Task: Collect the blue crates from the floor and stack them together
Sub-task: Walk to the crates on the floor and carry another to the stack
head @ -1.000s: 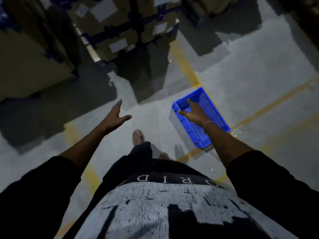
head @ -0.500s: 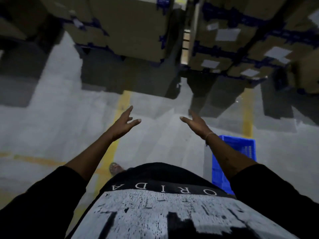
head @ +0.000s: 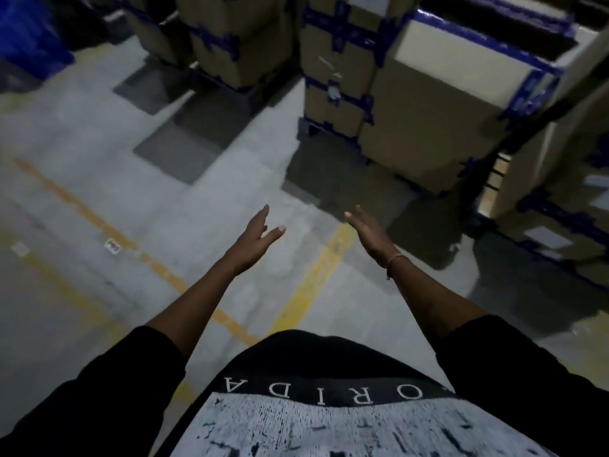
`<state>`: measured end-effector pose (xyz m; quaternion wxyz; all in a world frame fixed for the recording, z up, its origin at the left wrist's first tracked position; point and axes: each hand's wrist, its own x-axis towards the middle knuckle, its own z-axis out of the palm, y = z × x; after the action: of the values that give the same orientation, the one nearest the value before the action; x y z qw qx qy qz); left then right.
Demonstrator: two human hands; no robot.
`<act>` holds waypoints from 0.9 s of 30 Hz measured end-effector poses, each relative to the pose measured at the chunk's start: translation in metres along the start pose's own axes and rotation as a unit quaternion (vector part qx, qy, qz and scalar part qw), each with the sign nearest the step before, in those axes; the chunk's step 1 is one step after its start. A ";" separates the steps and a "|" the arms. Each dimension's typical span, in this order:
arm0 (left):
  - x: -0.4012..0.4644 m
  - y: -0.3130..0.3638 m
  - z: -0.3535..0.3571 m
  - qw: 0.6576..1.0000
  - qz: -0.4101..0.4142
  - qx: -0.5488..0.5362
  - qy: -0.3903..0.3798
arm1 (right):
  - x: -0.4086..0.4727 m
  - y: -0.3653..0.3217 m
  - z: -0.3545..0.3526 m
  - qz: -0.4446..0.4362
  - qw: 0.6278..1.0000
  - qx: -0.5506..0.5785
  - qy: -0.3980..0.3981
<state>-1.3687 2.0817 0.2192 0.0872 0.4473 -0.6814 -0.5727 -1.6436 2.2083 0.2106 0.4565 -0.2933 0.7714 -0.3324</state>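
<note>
Both of my hands reach out in front of me over the grey floor, and neither holds anything. My left hand has straight fingers and its thumb spread to the right. My right hand is flat, palm turned inward, with a thin band on its wrist. A blurred blue shape, possibly a blue crate, sits at the far top left corner. No other blue crate shows in the head view.
Cardboard boxes with blue tape stand stacked on pallets ahead and to the right. More boxes stand at the top middle. Yellow floor lines cross the concrete under my hands. A small white label lies on the floor at left.
The view has swung left. The blue crate that lay on the floor by my right arm has left the view. Both hands stay outstretched and hold nothing.
</note>
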 end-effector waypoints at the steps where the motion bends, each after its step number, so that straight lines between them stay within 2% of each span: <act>1: 0.000 -0.004 -0.021 1.000 -0.001 -0.004 0.015 | 0.014 -0.017 0.015 -0.004 1.000 -0.003 -0.013; 13: 0.031 -0.092 -0.233 0.971 -0.072 -0.115 0.199 | 0.189 -0.215 0.197 -0.096 0.980 -0.091 -0.152; 21: 0.068 -0.112 -0.387 0.938 -0.128 -0.152 0.283 | 0.306 -0.355 0.308 -0.118 0.959 -0.134 -0.221; 27: 0.088 -0.139 -0.494 0.896 -0.138 -0.203 0.371 | 0.385 -0.454 0.406 -0.153 0.937 -0.171 -0.264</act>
<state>-1.0375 1.6802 0.2282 0.3425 0.6892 -0.4000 -0.4976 -1.3691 1.5427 0.2219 0.5303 -0.5585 0.6143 -0.1716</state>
